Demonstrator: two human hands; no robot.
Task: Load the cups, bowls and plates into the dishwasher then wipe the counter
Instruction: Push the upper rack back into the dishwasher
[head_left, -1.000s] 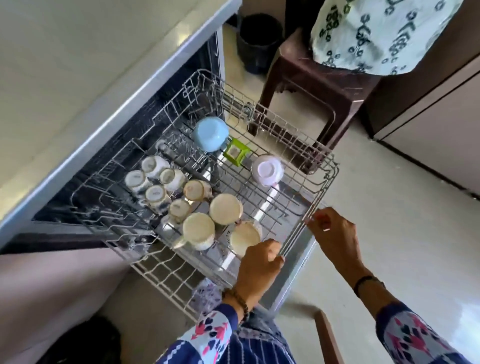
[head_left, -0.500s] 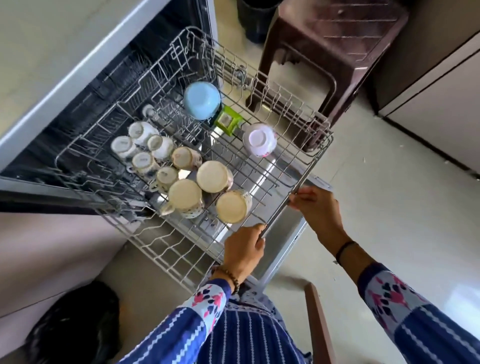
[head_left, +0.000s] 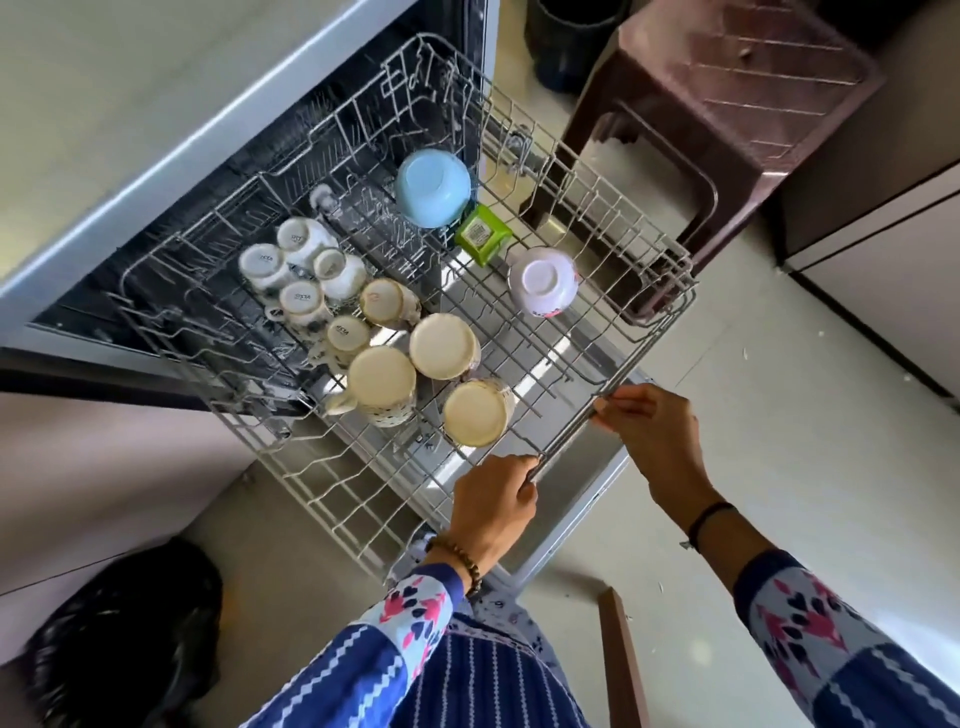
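The upper wire rack (head_left: 652, 291) of the open dishwasher is pulled out over the lower rack (head_left: 332, 499). Upside down in it stand several small white cups (head_left: 304, 270), three larger cream mugs (head_left: 444, 345), a blue bowl (head_left: 432, 187) and a white bowl (head_left: 543, 280). A green box (head_left: 480, 234) sits between the two bowls. My left hand (head_left: 493, 506) grips the near end of the rack's front bar. My right hand (head_left: 647, 423) grips the same bar farther right.
The pale counter (head_left: 130, 93) runs along the upper left above the dishwasher. A brown plastic stool (head_left: 727, 83) stands just beyond the rack, with a dark bin (head_left: 566, 41) behind it. A black bag (head_left: 119, 639) lies on the floor at lower left. Cabinet fronts (head_left: 883, 218) line the right.
Both hands stay on the rack's front bar. The view has tilted down and nearer, so the patterned cloth on the stool is out of frame.
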